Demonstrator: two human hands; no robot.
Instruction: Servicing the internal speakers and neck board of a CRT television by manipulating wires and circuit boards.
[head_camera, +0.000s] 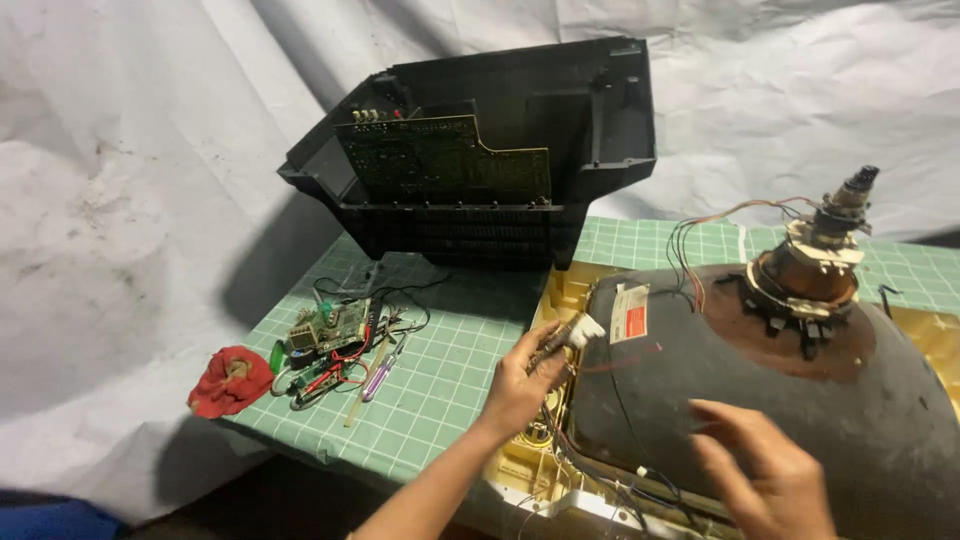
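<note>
Left hand (522, 380) pinched shut on a small white connector (578, 331) with its wires, at the upper left edge of the picture tube (760, 400). Right hand (765, 475) hovers over the tube's dark back, fingers spread, holding nothing; slightly blurred.

Tube lies face down in a yellowed frame (525, 470), neck (835, 225) pointing up at a tilt, copper yoke (800, 275) around its base, thin coloured wires running off it. White sticker (629, 312) on the tube just beside the connector.

All on a green gridded mat (440, 380) over the worktop. Behind the left hand, black rear casing (600, 120) stands open, green circuit board (440, 160) propped inside. Well left: small board (330, 325) with loose wires, purple screwdriver (383, 368), and a red rag (230, 380) at the mat's edge. Grey sheet (120, 200) behind.
</note>
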